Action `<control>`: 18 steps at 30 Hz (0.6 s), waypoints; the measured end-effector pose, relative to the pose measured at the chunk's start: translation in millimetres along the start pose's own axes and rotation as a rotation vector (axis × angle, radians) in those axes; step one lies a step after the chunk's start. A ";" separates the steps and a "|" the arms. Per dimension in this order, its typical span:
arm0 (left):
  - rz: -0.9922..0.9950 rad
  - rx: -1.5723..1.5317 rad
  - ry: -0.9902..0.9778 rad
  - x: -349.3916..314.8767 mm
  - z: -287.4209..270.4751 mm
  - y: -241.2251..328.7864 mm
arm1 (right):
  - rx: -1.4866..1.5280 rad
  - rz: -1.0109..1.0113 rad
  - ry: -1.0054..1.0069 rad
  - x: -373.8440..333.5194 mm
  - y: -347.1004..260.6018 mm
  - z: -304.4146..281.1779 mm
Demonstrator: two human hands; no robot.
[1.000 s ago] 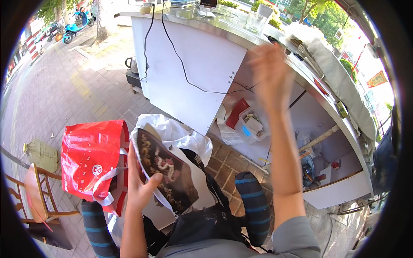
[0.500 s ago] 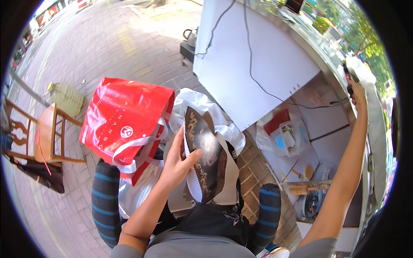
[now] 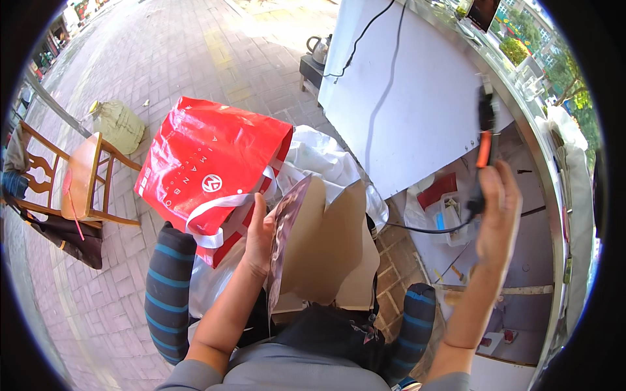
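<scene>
Patterned panel (image 3: 285, 228) is standing nearly upright just left of the middle of the frame, its figured face showing along the left. Brown board (image 3: 323, 260) is spreading just to its right, near the lower centre, with uneven upper edges. The left hand (image 3: 259, 241) is touching the panel's left side, thumb and fingers pointing mostly upward; how far they are closing on it I cannot tell. Right of centre, the right hand (image 3: 499, 218), slightly blurred, is bending its fingers around the lower part of a black-and-orange tool (image 3: 484, 146), leaving little gap. This tool is pointing toward the top of the frame, well apart from the panel. From its lower end a black cord (image 3: 430, 229) is curving leftward.

Left of centre, a red bag (image 3: 215, 146) with pale straps is leaning near the left hand, and a white plastic bag (image 3: 323, 153) is lying behind the board. A wooden chair (image 3: 83, 176) is standing at the far left, with a pale sack (image 3: 119, 127) just behind it. Toward the upper right, a white counter (image 3: 404, 98) is stretching, and a clear plastic box (image 3: 451, 225) is sitting below it.
</scene>
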State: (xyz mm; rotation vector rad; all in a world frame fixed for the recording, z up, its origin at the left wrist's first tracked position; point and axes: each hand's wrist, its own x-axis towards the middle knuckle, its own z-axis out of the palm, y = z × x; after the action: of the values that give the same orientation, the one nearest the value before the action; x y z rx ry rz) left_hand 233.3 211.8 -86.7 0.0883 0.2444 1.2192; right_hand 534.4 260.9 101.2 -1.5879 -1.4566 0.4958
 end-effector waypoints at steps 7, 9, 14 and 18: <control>-0.027 0.088 0.066 -3.9 -27.0 13.9 | 0.223 0.029 -0.247 -37.2 32.3 57.1; 0.006 0.159 0.008 -1.9 -30.8 25.1 | 0.307 -0.002 -0.260 -44.2 39.5 64.6; 0.008 0.234 -0.024 -2.8 -35.1 46.4 | 0.384 0.071 -0.377 -64.9 50.6 81.8; 0.028 0.313 0.079 -9.0 -35.9 45.0 | 0.371 0.163 -0.523 -84.6 56.7 96.3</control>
State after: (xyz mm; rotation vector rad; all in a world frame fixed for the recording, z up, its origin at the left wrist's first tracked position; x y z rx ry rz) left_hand 180.8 216.6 -111.3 0.3169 0.5034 1.2060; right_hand 472.2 219.9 -17.6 -1.3343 -1.4956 1.2739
